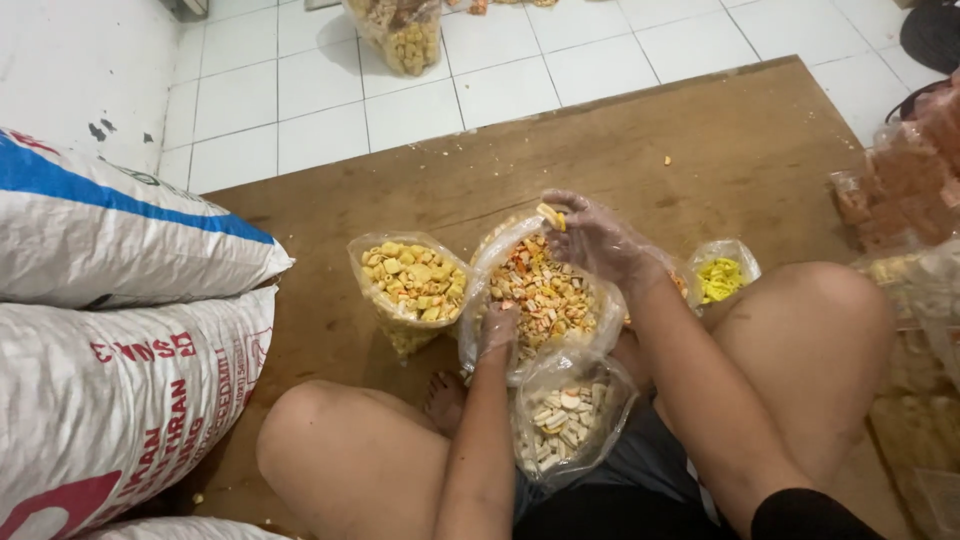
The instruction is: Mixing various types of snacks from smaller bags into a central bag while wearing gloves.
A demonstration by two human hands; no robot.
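Observation:
I sit cross-legged on a wooden board. My right hand, in a thin clear glove, pinches a small yellow cracker piece above the middle bag of mixed orange and cream crackers. My left hand, also gloved, reaches into the near edge of that same bag, its fingers among the pieces. A bag of yellow crackers stands to the left. A bag of pale white crackers rests in my lap. A small bag of bright yellow pieces lies behind my right forearm.
Two big white woven sacks are stacked at the left. Packed snack bags pile up at the right edge. Another filled clear bag stands on the white tiled floor beyond the board.

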